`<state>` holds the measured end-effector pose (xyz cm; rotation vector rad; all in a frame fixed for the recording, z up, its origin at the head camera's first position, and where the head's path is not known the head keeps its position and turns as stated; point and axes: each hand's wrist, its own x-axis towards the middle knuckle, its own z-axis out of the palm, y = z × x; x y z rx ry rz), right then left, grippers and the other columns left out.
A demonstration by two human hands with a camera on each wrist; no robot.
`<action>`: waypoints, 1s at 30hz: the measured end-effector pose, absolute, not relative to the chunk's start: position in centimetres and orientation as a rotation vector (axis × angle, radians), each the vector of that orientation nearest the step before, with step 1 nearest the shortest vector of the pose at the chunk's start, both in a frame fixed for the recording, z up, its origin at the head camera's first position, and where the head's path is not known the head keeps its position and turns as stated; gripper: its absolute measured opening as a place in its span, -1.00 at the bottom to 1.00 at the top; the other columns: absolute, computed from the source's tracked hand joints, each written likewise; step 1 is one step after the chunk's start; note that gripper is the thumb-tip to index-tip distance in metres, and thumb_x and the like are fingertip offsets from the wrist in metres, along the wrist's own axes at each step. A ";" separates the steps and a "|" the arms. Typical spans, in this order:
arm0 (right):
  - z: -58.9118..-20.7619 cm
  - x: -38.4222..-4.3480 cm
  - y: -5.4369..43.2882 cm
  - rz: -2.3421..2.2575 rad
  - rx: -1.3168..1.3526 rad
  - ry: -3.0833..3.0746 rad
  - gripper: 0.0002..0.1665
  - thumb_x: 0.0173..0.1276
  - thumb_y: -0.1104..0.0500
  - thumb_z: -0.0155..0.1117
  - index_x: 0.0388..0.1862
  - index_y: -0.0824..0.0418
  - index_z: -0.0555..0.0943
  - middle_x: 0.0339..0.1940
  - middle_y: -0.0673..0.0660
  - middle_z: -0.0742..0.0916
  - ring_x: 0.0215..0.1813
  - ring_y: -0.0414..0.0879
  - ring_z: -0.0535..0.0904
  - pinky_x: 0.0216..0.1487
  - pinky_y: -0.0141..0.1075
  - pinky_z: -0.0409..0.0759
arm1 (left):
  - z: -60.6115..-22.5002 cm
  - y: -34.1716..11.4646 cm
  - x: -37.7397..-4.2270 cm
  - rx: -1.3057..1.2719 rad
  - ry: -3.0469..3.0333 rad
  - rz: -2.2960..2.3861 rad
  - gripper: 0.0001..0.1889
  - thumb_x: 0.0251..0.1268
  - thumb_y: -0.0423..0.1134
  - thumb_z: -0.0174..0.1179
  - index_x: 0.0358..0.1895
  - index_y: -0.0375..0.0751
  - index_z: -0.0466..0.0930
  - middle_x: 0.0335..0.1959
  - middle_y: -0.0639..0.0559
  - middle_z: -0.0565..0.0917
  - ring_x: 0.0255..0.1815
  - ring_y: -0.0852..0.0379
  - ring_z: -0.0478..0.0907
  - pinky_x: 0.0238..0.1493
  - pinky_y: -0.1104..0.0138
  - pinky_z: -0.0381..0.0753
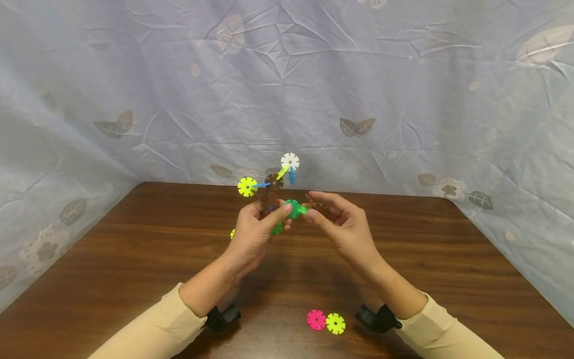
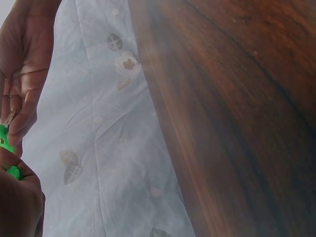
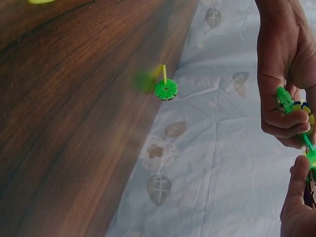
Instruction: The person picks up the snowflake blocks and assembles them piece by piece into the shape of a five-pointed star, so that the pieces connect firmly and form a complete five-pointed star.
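Observation:
Notched plastic discs are linked into a branching chain held up over the table. My left hand (image 1: 257,224) grips it around a green disc (image 1: 293,209), the thumb pressing on that disc. Above this hand rise brown discs (image 1: 274,182), a yellow disc (image 1: 247,187) on a blue one, and a white disc (image 1: 290,161). My right hand (image 1: 347,224) pinches a brown disc (image 1: 319,207) beside a light-green disc (image 1: 303,210), which joins the green one. In the right wrist view, the brown disc (image 3: 310,190) shows near the right fingertips. Fingers cover part of the chain.
A pink disc (image 1: 316,320) and a yellow disc (image 1: 335,323) lie side by side on the brown wooden table (image 1: 426,259) near its front. A patterned grey-blue cloth (image 1: 287,99) hangs around the table's back and sides.

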<state>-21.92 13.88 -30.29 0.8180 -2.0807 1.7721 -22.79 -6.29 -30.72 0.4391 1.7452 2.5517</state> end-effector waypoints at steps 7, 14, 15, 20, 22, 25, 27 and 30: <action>-30.3 -21.9 14.0 1.780 0.823 -2.098 -0.54 0.47 0.33 0.35 0.33 0.32 0.60 0.00 -0.02 0.83 0.05 -0.15 0.77 0.09 -0.31 0.77 | -30.7 -6.5 -22.9 0.505 1.776 2.552 -0.96 0.44 -0.38 0.31 -0.21 -0.26 0.64 -0.37 0.17 0.74 -0.45 0.28 0.67 -0.23 0.43 0.73; -29.9 -21.9 14.2 1.802 0.842 -2.126 -0.51 0.47 0.33 0.36 0.34 0.36 0.57 0.00 -0.19 0.82 0.03 -0.22 0.77 0.08 -0.27 0.78 | -30.3 -6.9 -22.9 0.553 1.884 2.459 -0.95 0.46 -0.38 0.29 -0.15 -0.27 0.62 -0.33 0.16 0.72 -0.40 0.27 0.68 -0.20 0.39 0.76; -29.9 -21.9 14.2 1.806 0.842 -2.129 -0.51 0.47 0.33 0.36 0.34 0.36 0.57 0.00 -0.20 0.81 0.02 -0.22 0.77 0.07 -0.28 0.78 | -30.3 -6.9 -22.9 0.563 1.896 2.446 -0.94 0.46 -0.37 0.29 -0.14 -0.28 0.62 -0.33 0.16 0.71 -0.40 0.26 0.68 -0.20 0.38 0.76; -29.9 -21.9 14.4 1.803 0.851 -2.148 -0.51 0.48 0.31 0.36 0.35 0.35 0.57 0.03 -0.16 0.81 0.02 -0.19 0.77 0.09 -0.24 0.78 | -30.1 -7.2 -23.0 0.609 1.931 2.400 -0.93 0.46 -0.35 0.29 -0.15 -0.27 0.61 -0.34 0.17 0.69 -0.38 0.26 0.67 -0.19 0.36 0.77; -29.9 -22.0 14.5 1.801 0.861 -2.154 -0.51 0.48 0.31 0.36 0.35 0.36 0.57 0.05 -0.10 0.82 0.03 -0.17 0.77 0.09 -0.22 0.78 | -30.1 -7.2 -23.0 0.622 1.938 2.385 -0.96 0.46 -0.36 0.29 -0.17 -0.23 0.61 -0.36 0.17 0.68 -0.37 0.26 0.67 -0.19 0.36 0.77; -29.8 -22.0 14.6 1.800 0.876 -2.156 -0.51 0.48 0.31 0.36 0.34 0.35 0.57 0.08 0.00 0.83 0.05 -0.17 0.77 0.10 -0.23 0.78 | -30.0 -7.3 -23.1 0.635 1.947 2.369 -0.94 0.45 -0.39 0.27 -0.22 -0.17 0.61 -0.38 0.18 0.67 -0.37 0.26 0.67 -0.19 0.33 0.78; -29.8 -22.0 14.6 1.797 0.882 -2.153 -0.51 0.47 0.32 0.36 0.34 0.36 0.57 0.08 0.03 0.83 0.05 -0.20 0.76 0.10 -0.25 0.77 | -30.0 -7.3 -23.1 0.643 1.950 2.362 -0.93 0.45 -0.39 0.27 -0.23 -0.15 0.61 -0.39 0.19 0.68 -0.37 0.26 0.67 -0.18 0.32 0.78; -29.8 -21.9 14.5 1.795 0.881 -2.139 -0.51 0.47 0.32 0.36 0.34 0.39 0.57 0.08 0.01 0.83 0.05 -0.23 0.75 0.09 -0.29 0.77 | -30.0 -7.4 -23.0 0.654 1.950 2.370 -0.94 0.45 -0.39 0.28 -0.22 -0.17 0.62 -0.39 0.19 0.68 -0.38 0.26 0.67 -0.18 0.32 0.78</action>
